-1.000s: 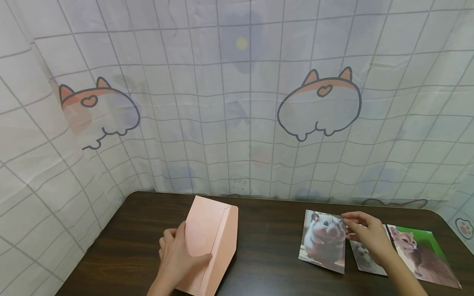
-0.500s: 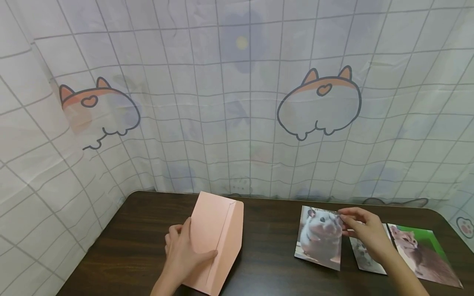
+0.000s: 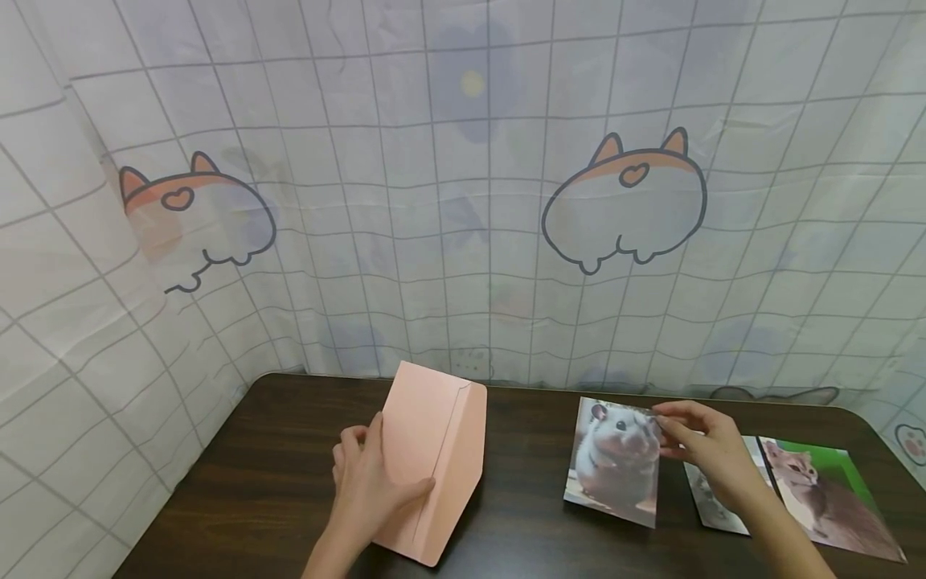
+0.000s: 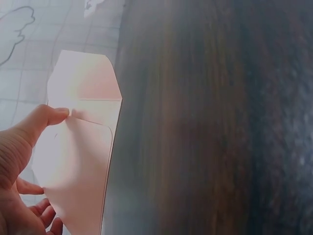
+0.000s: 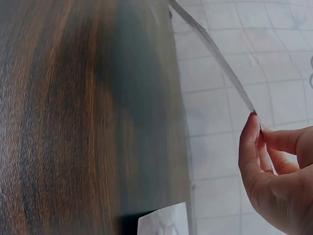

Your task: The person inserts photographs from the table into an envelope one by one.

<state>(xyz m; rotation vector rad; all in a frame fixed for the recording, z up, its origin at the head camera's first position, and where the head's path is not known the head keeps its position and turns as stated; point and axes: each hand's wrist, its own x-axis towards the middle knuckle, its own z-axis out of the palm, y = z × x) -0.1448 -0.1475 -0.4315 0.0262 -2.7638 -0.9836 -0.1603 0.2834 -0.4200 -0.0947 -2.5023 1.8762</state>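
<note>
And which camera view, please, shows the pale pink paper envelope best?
The head view: the envelope fits in frame, only partly covered by the left hand. The left wrist view crops one end, partly washed out; the right wrist view shows none.

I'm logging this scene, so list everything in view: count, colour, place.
Envelope: 1, pink, left of centre, flap open
Hamster photo: 1, grey-white, right of centre
Cat photo: 1, brown and green, far right
Grey photo: 1, grey, left of cat photo, partly hidden
Table: 1, dark brown, below
Backdrop: 1, white, grey-gridded, behind table
Cartoon prints: several, orange-white or bluish, on backdrop
Left hand: 1, bare, gripping envelope
Right hand: 1, bare, pinching hamster photo
</note>
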